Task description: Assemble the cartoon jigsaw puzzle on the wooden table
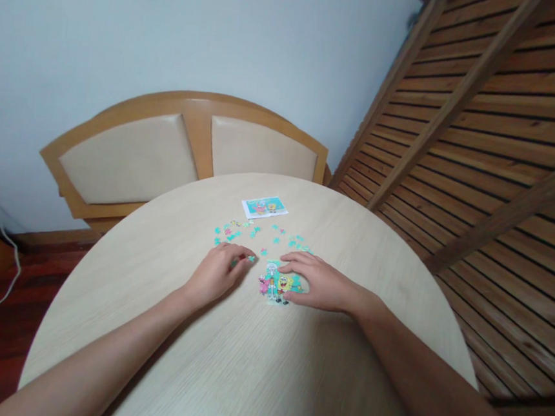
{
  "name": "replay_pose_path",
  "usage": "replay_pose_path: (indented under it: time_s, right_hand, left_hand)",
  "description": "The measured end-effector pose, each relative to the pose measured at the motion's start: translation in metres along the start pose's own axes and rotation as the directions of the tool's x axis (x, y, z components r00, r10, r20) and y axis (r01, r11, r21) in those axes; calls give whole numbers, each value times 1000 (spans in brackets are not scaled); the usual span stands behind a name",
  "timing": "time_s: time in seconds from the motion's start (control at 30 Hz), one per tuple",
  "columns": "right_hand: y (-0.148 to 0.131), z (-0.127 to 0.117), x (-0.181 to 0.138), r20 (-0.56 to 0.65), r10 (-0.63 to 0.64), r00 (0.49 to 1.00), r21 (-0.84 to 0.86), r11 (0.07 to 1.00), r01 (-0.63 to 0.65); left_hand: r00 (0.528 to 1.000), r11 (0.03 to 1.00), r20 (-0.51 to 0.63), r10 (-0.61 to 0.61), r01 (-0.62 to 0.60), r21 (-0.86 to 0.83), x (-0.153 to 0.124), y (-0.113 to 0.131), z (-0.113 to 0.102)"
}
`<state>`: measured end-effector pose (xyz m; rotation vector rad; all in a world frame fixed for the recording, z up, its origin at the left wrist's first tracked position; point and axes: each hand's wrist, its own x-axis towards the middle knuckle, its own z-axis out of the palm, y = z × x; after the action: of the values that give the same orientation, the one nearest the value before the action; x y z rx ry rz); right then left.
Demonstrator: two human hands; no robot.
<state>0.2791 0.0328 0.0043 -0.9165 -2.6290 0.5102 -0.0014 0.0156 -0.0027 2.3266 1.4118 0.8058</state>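
A small, partly joined cartoon jigsaw lies on the round pale wooden table. My right hand rests flat on the jigsaw's right side, fingers stretched out. My left hand lies just left of the jigsaw, fingers curled, pinching a small teal puzzle piece at its fingertips. Several loose teal pieces are scattered just beyond both hands.
A small reference picture card lies farther back on the table. Behind the table stands a wooden bench back with two cream pads. A slatted wooden panel leans at the right. A white cable runs over the dark floor at left.
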Motion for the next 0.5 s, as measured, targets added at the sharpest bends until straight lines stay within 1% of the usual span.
replay_pose_path:
  time_s: [0.07,0.13,0.2,0.27,0.37,0.43,0.5]
  right_hand:
    - [-1,0,0,3,3,1000,-6,1000,-3]
    - [-1,-1,0,5,8,1000,-8,1000,-8]
    - [-1,-1,-1,3,6,1000,-7,1000,-6]
    - [-1,-1,-1,3,6,1000,-7,1000,-6]
    - [-2,-2,0,10,11,1000,-10,1000,-11]
    - [-3,-3,0,12,12,1000,-8,1000,-11]
    - [-4,-3,0,9,10,1000,-8,1000,-10]
  left_hand:
    - [999,988,-11,-46,44,-146,1,5,4]
    - [994,955,-22,-106,96,-280,4,8,9]
    - [987,922,-29,-160,139,-360,9,11,13]
    - [983,913,-22,-183,161,-375,13,12,16]
    - [982,927,-23,-188,169,-335,14,13,20]
    - [982,942,-62,-181,155,-296,12,12,22]
    - [985,965,-108,-134,105,-240,8,12,23]
